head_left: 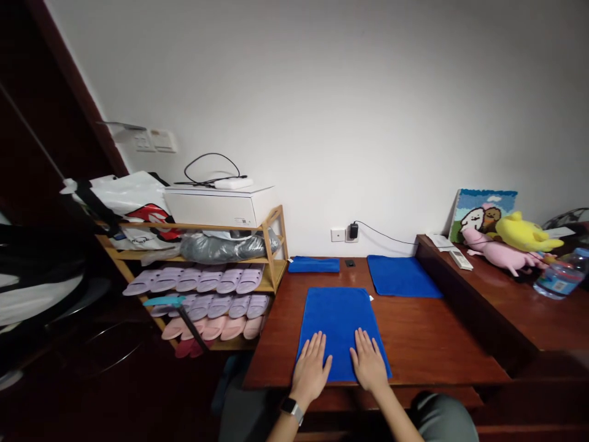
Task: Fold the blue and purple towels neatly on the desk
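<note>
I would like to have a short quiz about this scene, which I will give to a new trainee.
1. How many rectangular blue fabric cloths lie on the reddish-brown wooden table?
2. True or false: the left hand and the right hand rest on the same cloth.
3. Which wrist wears the square, dark-faced wristwatch? a) left b) right

Key:
1. Three: the front cloth, the narrow folded cloth at the back left, and the back-right cloth.
2. True.
3. a

Slippers (186, 280) (lilac above pink) line a wooden rack (278, 269); a yellow plush (524, 233) lies near a bottle (558, 280).
</note>
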Tool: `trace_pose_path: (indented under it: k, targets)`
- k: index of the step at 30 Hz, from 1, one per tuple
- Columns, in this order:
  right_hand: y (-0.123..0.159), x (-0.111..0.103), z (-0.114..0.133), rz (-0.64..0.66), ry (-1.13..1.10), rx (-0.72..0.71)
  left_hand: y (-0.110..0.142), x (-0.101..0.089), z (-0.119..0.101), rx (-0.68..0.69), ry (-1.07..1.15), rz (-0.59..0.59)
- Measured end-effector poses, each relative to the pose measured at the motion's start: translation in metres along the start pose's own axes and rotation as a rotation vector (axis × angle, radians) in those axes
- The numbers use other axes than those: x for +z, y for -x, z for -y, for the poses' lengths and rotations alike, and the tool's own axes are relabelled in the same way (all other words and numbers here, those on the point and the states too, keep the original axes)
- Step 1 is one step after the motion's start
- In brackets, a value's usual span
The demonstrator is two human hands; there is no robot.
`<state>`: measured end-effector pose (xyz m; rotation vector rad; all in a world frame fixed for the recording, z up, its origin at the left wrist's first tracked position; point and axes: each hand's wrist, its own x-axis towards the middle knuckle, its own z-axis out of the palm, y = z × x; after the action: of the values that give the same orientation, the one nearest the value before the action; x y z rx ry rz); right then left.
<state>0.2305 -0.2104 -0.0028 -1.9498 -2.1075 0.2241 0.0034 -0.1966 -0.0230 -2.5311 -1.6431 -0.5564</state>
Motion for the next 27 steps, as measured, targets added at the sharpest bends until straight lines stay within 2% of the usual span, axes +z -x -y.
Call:
trace_pose_path:
  k: [3,6,8,10,13,15,17,19,24,27]
  targets:
    - [0.013,-0.007,-0.039,0.005,0.043,0.092,0.023,-0.004,0.027,-0.033,-0.042,-0.053]
    - [0.018,-0.015,-0.052,0.008,0.069,0.145,0.026,-0.012,0.034,-0.044,-0.07,-0.071]
    - [0.014,-0.02,-0.041,-0.01,0.052,0.132,0.013,-0.016,0.022,-0.045,-0.063,-0.086]
    - [0.005,-0.023,-0.016,-0.034,0.011,0.079,-0.009,-0.017,0.001,-0.018,-0.032,-0.094]
    - [-0.01,-0.019,0.022,-0.014,-0.027,0.017,-0.039,-0.009,-0.03,0.073,0.021,-0.039]
    - [-0.015,-0.013,0.035,0.005,-0.015,0.033,-0.047,-0.001,-0.036,0.088,0.029,0.013]
    - [-0.013,-0.008,0.031,0.003,0.007,0.065,-0.044,0.005,-0.029,0.053,0.02,0.033]
    - [-0.007,-0.005,0.016,-0.006,0.024,0.096,-0.032,0.008,-0.012,0.005,0.003,0.024]
    - [0.012,-0.009,-0.034,0.009,0.048,0.202,0.01,0.0,0.029,-0.097,-0.032,-0.009]
    - [0.017,-0.009,-0.053,0.017,0.021,0.185,0.025,-0.005,0.043,-0.105,-0.036,0.006]
